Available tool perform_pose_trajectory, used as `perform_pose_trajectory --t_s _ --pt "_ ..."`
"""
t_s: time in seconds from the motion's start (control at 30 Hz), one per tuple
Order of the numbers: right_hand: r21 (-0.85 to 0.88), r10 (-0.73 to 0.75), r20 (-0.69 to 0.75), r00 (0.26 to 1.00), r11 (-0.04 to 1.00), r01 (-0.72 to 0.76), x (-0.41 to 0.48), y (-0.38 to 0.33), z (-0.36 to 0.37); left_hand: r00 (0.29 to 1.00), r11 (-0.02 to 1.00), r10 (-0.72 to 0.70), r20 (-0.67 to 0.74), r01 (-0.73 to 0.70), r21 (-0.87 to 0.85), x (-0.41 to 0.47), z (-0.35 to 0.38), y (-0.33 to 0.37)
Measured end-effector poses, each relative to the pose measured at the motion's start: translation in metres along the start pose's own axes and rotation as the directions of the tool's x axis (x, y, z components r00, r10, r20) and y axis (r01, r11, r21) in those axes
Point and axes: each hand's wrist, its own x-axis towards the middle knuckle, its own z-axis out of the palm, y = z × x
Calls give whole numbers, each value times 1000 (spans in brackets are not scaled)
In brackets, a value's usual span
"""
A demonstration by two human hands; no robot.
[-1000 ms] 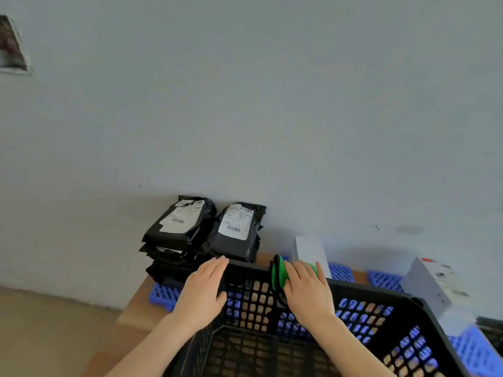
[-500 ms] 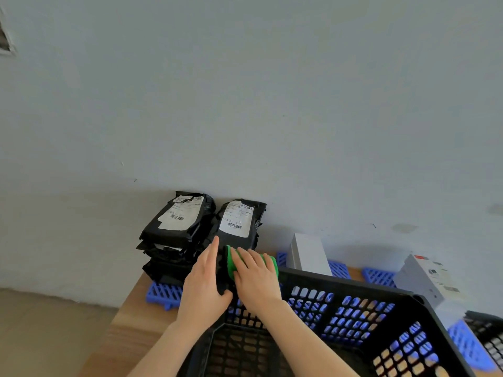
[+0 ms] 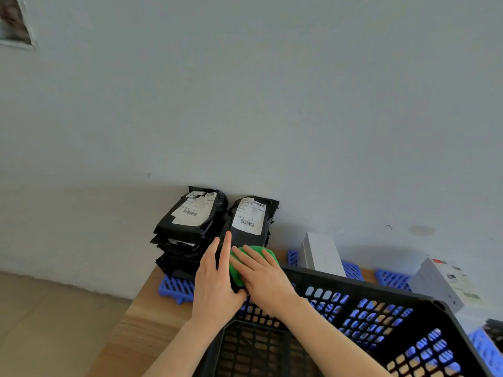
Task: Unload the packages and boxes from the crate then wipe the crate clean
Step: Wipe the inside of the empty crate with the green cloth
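A black perforated plastic crate (image 3: 362,291) fills the lower right, and no packages show in the part of its inside that I see. My right hand (image 3: 261,273) presses a green cloth (image 3: 239,263) flat against the crate's far left corner. My left hand (image 3: 216,284) grips that same corner from the outside, fingers pointing up. Two stacks of black packages (image 3: 190,227) with white labels sit on the table behind the corner. A white box (image 3: 322,254) stands behind the far rim, and a second white box (image 3: 446,281) lies further right.
Blue plastic grid mats (image 3: 175,288) lie on the wooden table (image 3: 147,322) under the packages and boxes. A plain wall rises right behind the table. The table's left edge drops to a tiled floor (image 3: 40,322). Another dark item shows at the right edge.
My right hand slid the green cloth left along the far rim to the crate's left corner, next to my left hand. My left hand stayed at the corner.
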Motion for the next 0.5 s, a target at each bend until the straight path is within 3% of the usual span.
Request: perform_pose_trajectory --t_s 0.17,0.33,0.5 --pt "63 220 -13 975 974 -219 13 5 -7 1000 1000 -3 28 3 20 0 0 0" --pt "-41 22 -77 997 999 -26 1 6 8 997 999 20 73 -23 28 1 1 0" --pt "-83 152 -105 983 983 -161 -20 23 4 982 986 100 163 -119 114 3 3 4"
